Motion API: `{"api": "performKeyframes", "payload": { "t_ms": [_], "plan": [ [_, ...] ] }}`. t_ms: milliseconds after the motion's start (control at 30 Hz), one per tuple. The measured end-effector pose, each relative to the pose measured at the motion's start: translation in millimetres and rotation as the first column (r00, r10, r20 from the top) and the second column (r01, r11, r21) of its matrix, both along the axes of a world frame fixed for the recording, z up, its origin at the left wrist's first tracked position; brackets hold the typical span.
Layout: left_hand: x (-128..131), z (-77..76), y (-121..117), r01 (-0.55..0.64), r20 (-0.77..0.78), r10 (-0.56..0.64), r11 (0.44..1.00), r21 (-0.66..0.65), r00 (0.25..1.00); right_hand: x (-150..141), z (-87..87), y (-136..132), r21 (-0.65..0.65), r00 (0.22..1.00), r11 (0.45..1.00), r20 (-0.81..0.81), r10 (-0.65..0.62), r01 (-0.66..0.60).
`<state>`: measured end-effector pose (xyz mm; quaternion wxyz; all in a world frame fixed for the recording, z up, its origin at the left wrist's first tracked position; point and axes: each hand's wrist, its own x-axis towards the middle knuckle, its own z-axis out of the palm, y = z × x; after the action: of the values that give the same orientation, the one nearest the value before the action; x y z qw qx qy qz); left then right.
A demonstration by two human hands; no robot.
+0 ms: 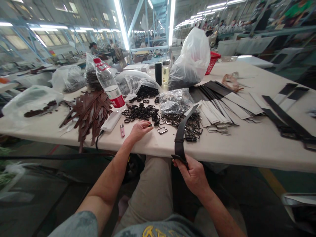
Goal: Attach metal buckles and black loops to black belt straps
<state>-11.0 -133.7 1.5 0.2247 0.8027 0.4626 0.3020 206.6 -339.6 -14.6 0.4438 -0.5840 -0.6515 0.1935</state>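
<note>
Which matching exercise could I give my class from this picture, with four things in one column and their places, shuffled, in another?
Things
1. Dark strap
2. Pink snips
3. Brown strips
4. Red basket

Places
A. On the table, between the left hand and a long white object
B. Partly hidden behind a tall plastic bag
C. Held in the right hand
D. Heaped to the left of the red-capped bottle

Right pairs: 1-C; 2-A; 3-D; 4-B
</note>
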Motion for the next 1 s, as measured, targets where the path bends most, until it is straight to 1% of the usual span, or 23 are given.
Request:
{"api": "performKeyframes", "payload": {
  "t_ms": [67, 167, 233, 267, 300, 367, 433, 533, 600, 633, 700, 767, 833, 900, 1000],
  "plan": [
    [0.0, 3.4, 2.0, -0.028, -0.012, 0.028, 0.999, 0.029, 1.000, 1.1, 1.0, 0.1, 0.001, 1.000, 1.000, -0.002, -0.005, 0.005],
    [0.1, 8.7, 5.4, -0.061, -0.040, 0.067, 0.990, 0.128, 0.997, 3.2, 1.3, 0.3, 0.005, 1.000, 1.000, -0.005, -0.012, 0.012],
    [0.7, 10.7, 8.2, -0.102, -0.057, 0.115, 0.977, 0.188, 0.992, 4.4, -0.1, 0.4, 0.006, 1.000, 1.000, -0.007, -0.021, 0.021],
    [1.2, 11.1, 9.9, -0.131, -0.052, 0.144, 0.972, 0.197, 0.988, 4.8, -1.2, 0.4, 0.003, 1.000, 1.000, -0.009, -0.025, 0.025],
    [1.8, 11.1, 11.5, -0.161, -0.030, 0.169, 0.970, 0.185, 0.985, 5.2, -2.3, 0.3, -0.001, 0.999, 1.000, -0.012, -0.029, 0.029],
    [3.5, 10.8, 14.2, -0.189, 0.091, 0.181, 0.978, 0.089, 0.979, 5.7, -4.1, -0.1, -0.007, 0.999, 0.999, -0.021, -0.034, 0.034],
    [6.0, 10.8, 14.2, -0.163, 0.244, 0.165, 0.986, -0.029, 0.956, 5.9, -4.1, -0.6, -0.010, 0.999, 0.999, -0.040, -0.035, 0.034],
    [12.1, 11.6, 3.5, -0.077, 0.390, 0.120, 0.989, -0.125, 0.913, 5.4, -0.3, -1.8, -0.025, 0.994, 0.999, -0.103, -0.029, 0.027],
    [18.5, 11.5, -13.0, 0.054, 0.517, 0.061, 0.977, -0.205, 0.854, 4.2, 4.1, -2.9, -0.055, 0.979, 0.998, -0.204, -0.029, 0.019],
    [22.5, 11.0, -23.8, 0.139, 0.592, 0.038, 0.958, -0.252, 0.805, 3.4, 6.4, -3.5, -0.073, 0.960, 0.997, -0.278, -0.031, 0.011],
    [31.7, 9.1, -49.2, 0.293, 0.707, 0.028, 0.898, -0.329, 0.707, 1.4, 10.6, -4.8, -0.101, 0.892, 0.995, -0.451, -0.034, -0.014],
    [41.8, 6.4, -76.3, 0.389, 0.755, 0.042, 0.838, -0.383, 0.654, -0.9, 13.1, -6.2, -0.114, 0.798, 0.992, -0.602, -0.031, -0.047],
    [51.7, 3.4, -101.2, 0.465, 0.778, 0.054, 0.776, -0.427, 0.626, -3.3, 13.6, -7.9, -0.112, 0.713, 0.990, -0.701, -0.016, -0.089],
    [60.5, -0.2, -121.2, 0.519, 0.783, 0.065, 0.715, -0.469, 0.619, -5.7, 11.9, -10.2, -0.106, 0.648, 0.986, -0.762, 0.004, -0.132],
    [69.7, -6.4, -139.5, 0.563, 0.777, 0.092, 0.636, -0.527, 0.623, -8.3, 6.9, -15.0, -0.099, 0.560, 0.978, -0.828, 0.020, -0.181]
  ]
}}
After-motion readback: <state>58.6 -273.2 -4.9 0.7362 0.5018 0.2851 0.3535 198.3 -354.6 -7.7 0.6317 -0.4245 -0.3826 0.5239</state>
